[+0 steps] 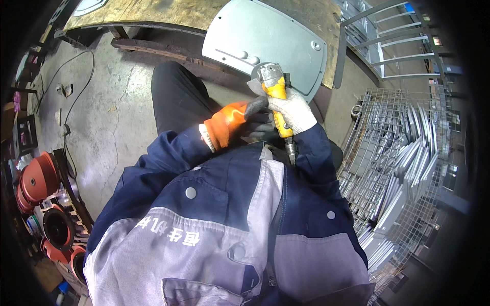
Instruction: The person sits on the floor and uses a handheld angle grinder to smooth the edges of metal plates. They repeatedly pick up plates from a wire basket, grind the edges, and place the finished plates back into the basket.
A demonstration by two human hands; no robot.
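Observation:
My right hand (297,109), in a white glove, is closed around the yellow body of an angle grinder (278,91). The grinder's grey metal head points away from me, with a round disc (260,71) partly hidden under it and a metal fitting at its near end. My left hand (230,122) wears an orange glove with dark grey fingers. Its thumb meets the right glove, and its fingers curl against the handle, tips partly hidden. Just beyond the head lies a flat grey metal panel (273,38) with rounded corners, small holes and raised round bumps, overhanging the table's near edge.
A worn wooden-topped table (168,11) bears the panel. At right stand a wire mesh basket (357,148) of thin metal strips (408,163) and a metal rack (395,38). Red-brown round castings (41,176) sit at left. A dark cable (92,76) crosses the concrete floor.

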